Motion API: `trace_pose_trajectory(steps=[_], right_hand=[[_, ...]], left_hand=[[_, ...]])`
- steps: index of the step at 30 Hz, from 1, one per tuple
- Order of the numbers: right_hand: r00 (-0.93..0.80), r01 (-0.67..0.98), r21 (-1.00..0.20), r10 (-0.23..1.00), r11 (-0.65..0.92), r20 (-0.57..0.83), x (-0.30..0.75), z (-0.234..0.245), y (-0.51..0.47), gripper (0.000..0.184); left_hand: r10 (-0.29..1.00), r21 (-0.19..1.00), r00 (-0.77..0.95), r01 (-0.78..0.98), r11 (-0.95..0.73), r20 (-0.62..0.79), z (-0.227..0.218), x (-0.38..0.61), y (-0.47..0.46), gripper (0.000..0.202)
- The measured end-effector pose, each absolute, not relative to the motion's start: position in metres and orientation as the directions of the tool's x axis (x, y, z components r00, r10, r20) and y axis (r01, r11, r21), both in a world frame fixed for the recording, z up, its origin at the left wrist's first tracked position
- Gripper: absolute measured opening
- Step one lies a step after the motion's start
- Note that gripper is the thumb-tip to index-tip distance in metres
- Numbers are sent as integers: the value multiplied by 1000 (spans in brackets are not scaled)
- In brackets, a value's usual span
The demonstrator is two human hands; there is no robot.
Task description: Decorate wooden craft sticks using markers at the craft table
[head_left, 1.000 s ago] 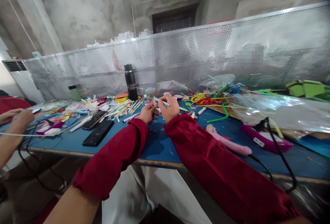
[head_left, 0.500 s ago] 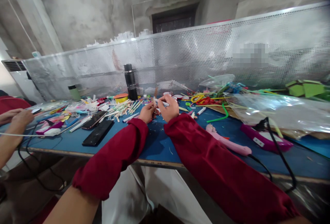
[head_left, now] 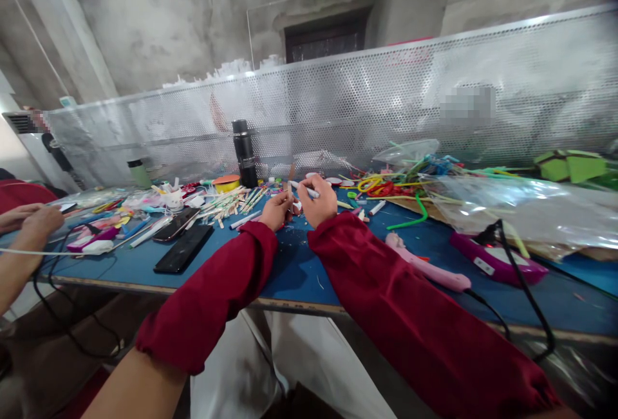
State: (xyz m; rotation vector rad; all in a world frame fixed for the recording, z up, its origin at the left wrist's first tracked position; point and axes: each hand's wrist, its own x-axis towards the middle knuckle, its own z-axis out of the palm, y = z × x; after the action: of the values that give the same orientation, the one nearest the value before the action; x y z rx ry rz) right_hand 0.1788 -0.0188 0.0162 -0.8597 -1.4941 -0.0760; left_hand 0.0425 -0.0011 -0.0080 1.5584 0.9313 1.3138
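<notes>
My right hand (head_left: 319, 205) is closed around a white marker (head_left: 313, 193), its tip pointing left toward my other hand. Between the fingers of my left hand (head_left: 276, 210) stands a thin, light-coloured wooden craft stick (head_left: 290, 188), upright and partly hidden by the fingers. The marker's tip is at or very close to the stick; contact cannot be made out. Just left of my hands another marker (head_left: 245, 220) lies on the blue table (head_left: 294, 277). Many patterned craft sticks (head_left: 232, 205) are heaped beyond it.
Two phones, one a black phone (head_left: 183, 249), lie to the left. A black bottle (head_left: 244, 154) stands behind. At right are a pink glue gun (head_left: 427, 264), a purple device (head_left: 499, 258) with a cable and plastic bags (head_left: 521, 206). A co-worker's hands (head_left: 38, 221) are far left.
My right hand and the marker have shifted very slightly and the marker tilts a little more. My left hand stays in place with the stick.
</notes>
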Motion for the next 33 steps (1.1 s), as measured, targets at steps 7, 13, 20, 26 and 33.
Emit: trace_pose_trajectory(steps=[7,13,20,26,33], right_hand=[[122,539,-462,478,704,870,178,15,-19,14],[132,554,-448,457,702,880,180,14,-16,14],[132,552,-451,461,701,877,179,14,-17,14],[129,551,-455,467,700,875,178,14,-18,15],[114,546,-451,470,706,875,177,12,-16,15]], left_hand=[[928,939,159,2,-343,338,-8,43,0,20],[929,941,157,2,-339,335,-7,42,-1,20],[932,944,160,-5,-329,325,-7,42,-2,21],[936,947,151,-15,-321,319,-5,43,-3,21],[940,950,140,-16,-311,310,-2,43,-5,17]])
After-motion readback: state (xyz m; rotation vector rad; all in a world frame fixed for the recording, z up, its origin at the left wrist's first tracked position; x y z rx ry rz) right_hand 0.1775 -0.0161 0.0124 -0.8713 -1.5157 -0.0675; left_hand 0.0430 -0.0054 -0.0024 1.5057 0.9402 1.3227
